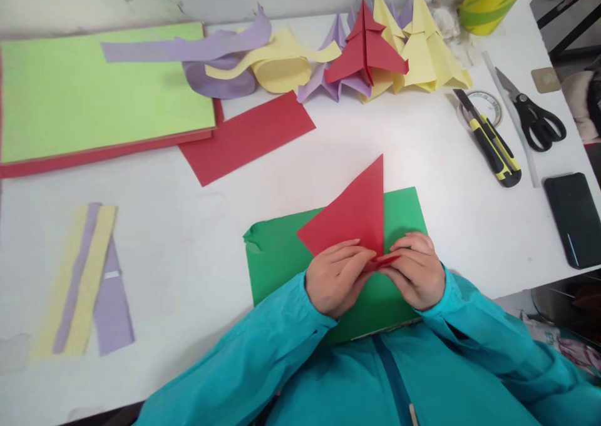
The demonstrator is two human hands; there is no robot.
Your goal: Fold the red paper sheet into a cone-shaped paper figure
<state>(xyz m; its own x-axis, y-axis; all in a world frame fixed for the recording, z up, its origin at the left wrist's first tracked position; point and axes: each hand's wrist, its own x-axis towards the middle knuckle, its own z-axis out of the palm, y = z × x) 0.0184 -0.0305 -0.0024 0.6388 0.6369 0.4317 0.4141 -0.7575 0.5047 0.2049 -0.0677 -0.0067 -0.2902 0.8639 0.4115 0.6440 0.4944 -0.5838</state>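
Note:
A sheet of red paper (355, 210), partly folded, is held between both hands over a green board (282, 251). Its pointed upper corner rises away from me. My left hand (339, 276) has its fingers closed on the lower left part of the paper. With thumb and fingers together, my right hand (416, 269) pinches a narrow folded bit at the lower right. Both sets of fingertips nearly meet at the fold, and they hide part of it. Above the board lies a flat red paper strip (253, 137).
Folded paper planes, one of them a red plane (365, 50), stand along the wall. A green-topped paper stack (103, 101) lies at the left, paper strips (94, 276) nearer. On the right are a utility knife (491, 141), scissors (535, 113) and a phone (573, 219).

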